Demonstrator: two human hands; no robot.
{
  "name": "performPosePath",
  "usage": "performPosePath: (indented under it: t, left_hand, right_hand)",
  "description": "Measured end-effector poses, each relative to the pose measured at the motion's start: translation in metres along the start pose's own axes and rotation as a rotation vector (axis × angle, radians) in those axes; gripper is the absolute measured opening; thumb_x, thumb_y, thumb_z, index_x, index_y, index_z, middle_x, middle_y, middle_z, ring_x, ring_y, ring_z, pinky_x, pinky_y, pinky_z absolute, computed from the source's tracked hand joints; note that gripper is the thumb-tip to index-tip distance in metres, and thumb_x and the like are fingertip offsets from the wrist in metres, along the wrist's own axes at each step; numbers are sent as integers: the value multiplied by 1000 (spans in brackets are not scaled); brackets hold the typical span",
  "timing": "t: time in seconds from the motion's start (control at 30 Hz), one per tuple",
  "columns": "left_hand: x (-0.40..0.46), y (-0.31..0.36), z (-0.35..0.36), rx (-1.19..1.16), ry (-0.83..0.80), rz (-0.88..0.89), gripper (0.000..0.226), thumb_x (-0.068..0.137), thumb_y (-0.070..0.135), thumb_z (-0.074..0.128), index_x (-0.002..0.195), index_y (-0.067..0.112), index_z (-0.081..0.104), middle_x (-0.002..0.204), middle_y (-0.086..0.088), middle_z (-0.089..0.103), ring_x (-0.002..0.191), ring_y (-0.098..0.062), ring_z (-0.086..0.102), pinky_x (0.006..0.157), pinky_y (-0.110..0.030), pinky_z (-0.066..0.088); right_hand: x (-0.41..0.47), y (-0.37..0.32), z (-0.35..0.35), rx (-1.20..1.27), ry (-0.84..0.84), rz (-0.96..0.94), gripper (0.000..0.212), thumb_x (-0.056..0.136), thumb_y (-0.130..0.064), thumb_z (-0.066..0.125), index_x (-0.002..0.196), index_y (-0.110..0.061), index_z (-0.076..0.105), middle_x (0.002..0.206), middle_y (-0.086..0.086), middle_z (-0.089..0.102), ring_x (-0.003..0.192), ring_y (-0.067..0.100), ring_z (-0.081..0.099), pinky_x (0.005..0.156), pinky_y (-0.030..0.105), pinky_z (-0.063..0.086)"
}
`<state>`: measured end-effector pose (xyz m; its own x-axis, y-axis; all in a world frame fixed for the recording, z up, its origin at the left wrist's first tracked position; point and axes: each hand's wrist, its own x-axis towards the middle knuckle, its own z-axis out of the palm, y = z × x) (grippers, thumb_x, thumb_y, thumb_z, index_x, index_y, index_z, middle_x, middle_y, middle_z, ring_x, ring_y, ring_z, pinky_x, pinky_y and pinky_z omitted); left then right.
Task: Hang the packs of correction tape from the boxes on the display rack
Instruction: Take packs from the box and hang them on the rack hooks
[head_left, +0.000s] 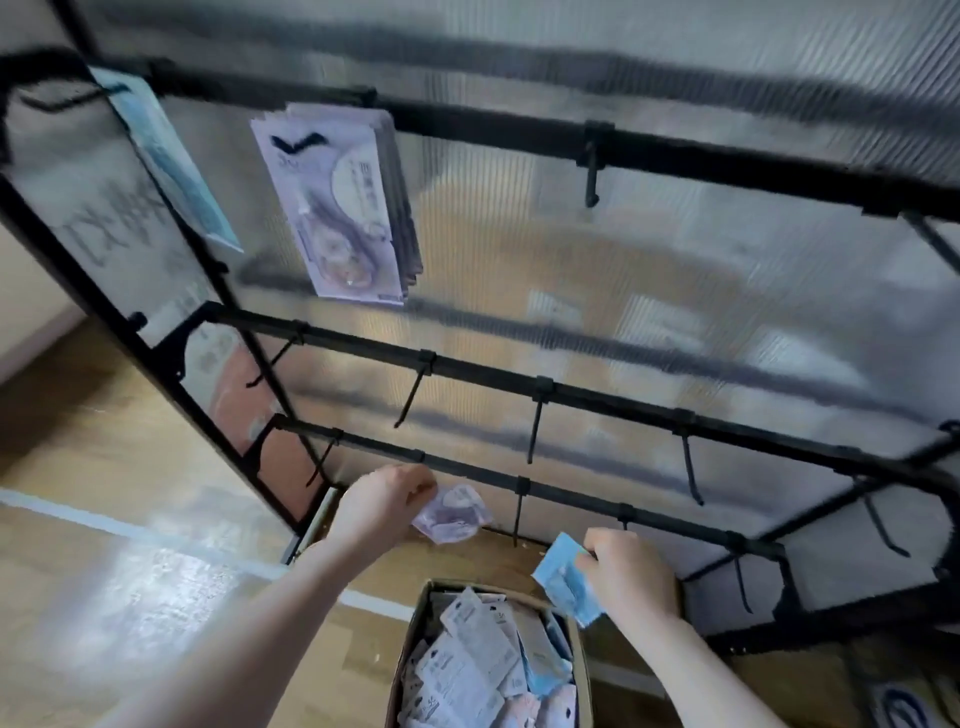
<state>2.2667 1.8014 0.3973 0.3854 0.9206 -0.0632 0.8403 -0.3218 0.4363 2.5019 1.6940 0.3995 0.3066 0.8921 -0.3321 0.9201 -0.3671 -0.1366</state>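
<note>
My left hand (382, 501) pinches a purple pack of correction tape (453, 515) just below the lowest black bar of the display rack (571, 400). A blue pack (566, 579) is held by my right hand (631, 574) above the open cardboard box (410, 629), which is filled with several loose packs (467, 670). On the top bar a bunch of purple packs (337, 208) hangs from a hook. Blue packs (166, 156) hang at the rack's top left.
Several bare black hooks (592, 171) stick out from the rack's three bars. A translucent ribbed panel backs the rack. The floor (104, 467) is wood with a white line. A second box (904, 701) shows at the bottom right corner.
</note>
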Motion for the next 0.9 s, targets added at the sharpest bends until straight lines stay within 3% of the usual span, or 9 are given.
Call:
performPosePath:
  t: [0.13,0.27,0.33,0.4,0.5,0.6,0.73,0.83,0.9]
  left_hand:
    - [-6,21,-49,11,85,100,16,92,29,52,97,19,64,93,6,64,83,-14,58,62,-25,35]
    - [-14,35,-96,-30,179,193,13,90,30,57,92,20,66,87,10,64,79,-11,59,63,-22,40]
    - [-19,42,-119,-56,216,222,16,88,33,56,89,20,65,80,16,58,74,-8,54,59,-14,36]
    - [-22,47,-142,-58,259,252,22,87,37,52,86,20,65,76,19,53,70,-4,50,57,-8,31]
    - [-25,55,-173,-73,307,287,26,87,42,50,85,21,65,77,18,55,71,-6,53,60,-18,39]
    - [-27,66,-201,-67,332,318,22,86,42,53,84,23,65,78,16,61,71,-8,57,63,-27,46]
    - [-28,86,-232,-54,371,387,8,86,29,65,84,22,67,76,18,61,68,-7,59,60,-25,46]
    - [-28,104,-250,-72,394,458,3,86,24,66,84,21,67,75,22,57,68,1,56,60,-19,45]
    - [-28,118,-261,-77,402,484,3,86,22,65,86,20,67,78,19,60,70,-3,58,63,-21,46]
  right_hand:
    - [-14,-12,-50,-43,77,-81,28,95,-41,45,73,-22,42,93,-3,65,72,15,51,46,21,25]
    - [-35,-22,-100,-25,148,-150,25,95,-42,43,79,-23,44,100,-6,65,77,14,52,49,19,27]
    - [-43,-25,-121,-3,177,-171,22,94,-40,44,80,-23,46,94,-5,64,83,15,56,55,24,33]
    - [-51,-28,-141,-6,197,-197,27,94,-37,44,72,-22,42,75,-4,55,79,17,54,56,26,32]
    - [-64,-31,-167,-9,255,-213,39,94,-34,46,61,-21,31,61,-3,39,70,15,44,49,20,25]
    - [-77,-31,-190,-9,313,-248,23,94,-32,48,73,-23,51,63,-4,44,68,14,50,50,22,27]
    - [-95,-30,-219,28,381,-263,17,94,-35,50,90,-21,61,74,-9,56,70,9,54,52,16,32]
    - [-109,-25,-237,36,440,-242,18,93,-37,51,88,-22,59,88,-8,64,79,9,58,59,19,42]
    - [-118,-19,-246,45,462,-220,17,94,-36,50,83,-24,55,86,-8,63,73,7,56,52,14,35]
